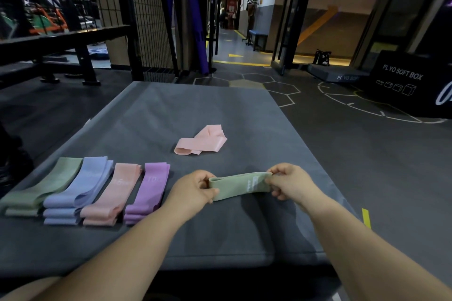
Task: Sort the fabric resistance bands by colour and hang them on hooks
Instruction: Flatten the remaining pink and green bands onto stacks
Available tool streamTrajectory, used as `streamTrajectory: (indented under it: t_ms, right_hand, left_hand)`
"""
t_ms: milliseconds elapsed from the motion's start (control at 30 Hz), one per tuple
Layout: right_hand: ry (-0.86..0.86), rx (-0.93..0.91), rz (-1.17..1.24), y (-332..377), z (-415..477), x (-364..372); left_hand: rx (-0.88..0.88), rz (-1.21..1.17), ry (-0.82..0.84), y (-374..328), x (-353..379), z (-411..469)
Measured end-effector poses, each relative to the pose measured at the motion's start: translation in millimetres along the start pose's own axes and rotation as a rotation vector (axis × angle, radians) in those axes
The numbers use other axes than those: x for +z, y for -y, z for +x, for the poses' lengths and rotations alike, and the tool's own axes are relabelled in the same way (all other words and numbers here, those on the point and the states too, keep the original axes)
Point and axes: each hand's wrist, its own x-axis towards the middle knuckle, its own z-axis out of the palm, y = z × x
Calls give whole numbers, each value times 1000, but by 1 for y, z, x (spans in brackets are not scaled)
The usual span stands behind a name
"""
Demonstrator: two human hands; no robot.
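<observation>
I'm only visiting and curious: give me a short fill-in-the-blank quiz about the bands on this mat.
1. The held band between the left hand and right hand is ____.
2. The row of piles on the mat shows ____ colours.
3. The pile nearest the left hand is ____.
4. The loose heap beyond the hands is ____.
Missing: green, four, purple, pink.

Only the person's arms and hands show. The left arm and right arm are bare along the whole length in view, from the bottom edge to the wrists, with smooth, rounded forearms that the wide lens makes broad low in the view. The left hand and right hand are bare too. The nails are too small to make out.
</observation>
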Motion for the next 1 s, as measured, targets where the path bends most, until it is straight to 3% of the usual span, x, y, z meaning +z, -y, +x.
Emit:
streamTrajectory:
  t_ms: [167,300,633,833,1000]
  right_hand:
    - [40,25,154,1,-1,0]
    - [56,-17,182,-2,0,0]
    - [-80,-288,-606,-18,-1,10]
    - [-109,-361,-629,-24,-1,14]
    - [46,-432,-777,-26,1,17]
  left_hand:
    - [51,-101,3,1,-2,2]
    - [124,79,45,-2,-3,-1]
    - [245,534,73,6,4,-2]
    - [477,563,16,14,9,2]
    - [489,649,205,22,13,4]
